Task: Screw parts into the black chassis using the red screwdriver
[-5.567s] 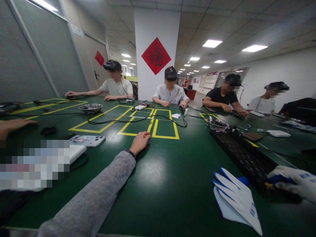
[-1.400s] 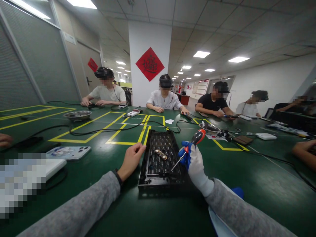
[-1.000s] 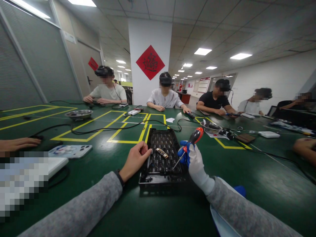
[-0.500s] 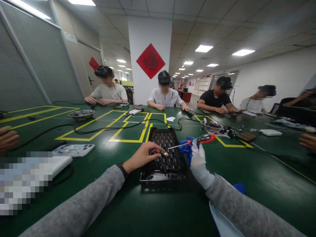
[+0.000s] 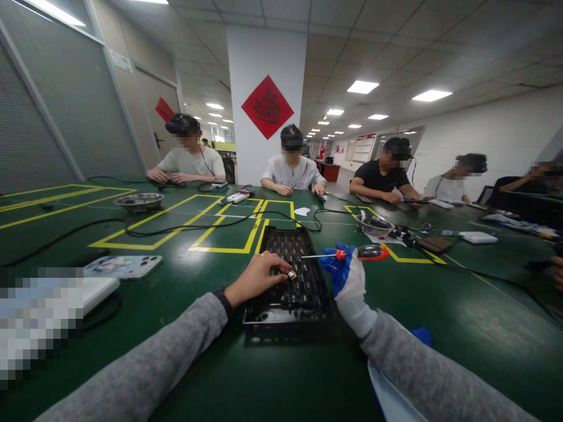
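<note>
Left hand [image 5: 257, 275] had moved, over the last 1.0 s, from the left edge of the black tray [image 5: 281, 315] to above its interior; the screwdriver [image 5: 340, 254] had swung from tip-down to nearly level. Tray lay on the green worktop [image 5: 211, 363]. Small part [image 5: 292, 275], gold-toned and dark, was within the tray outline, around mid-length. Left fingers were bare and drawn narrow, pinching the small part and hiding much of it; whether it was clear of the tray floor could not be told. Right hand [image 5: 352, 287], in a white glove with blue fingers, was at the tray's right side. Its fingers were closed around the front of the screwdriver handle, shaft pointing left, tip over the tray interior and just beyond the small part; contact could not be judged. Surroundings: loose glove [image 5: 391, 392] lay near right of the tray, partly under the right sleeve [image 5: 422, 354]; phone [image 5: 123, 266] well to its left; metal bowl [image 5: 139, 202] far left and beyond; clear bowl [image 5: 375, 224] beyond, to the right. Yellow tape [image 5: 220, 251] and a black cable [image 5: 220, 224] lay beyond the tray; 1 person in a white shirt [image 5: 292, 170] sat farther off behind it.
</note>
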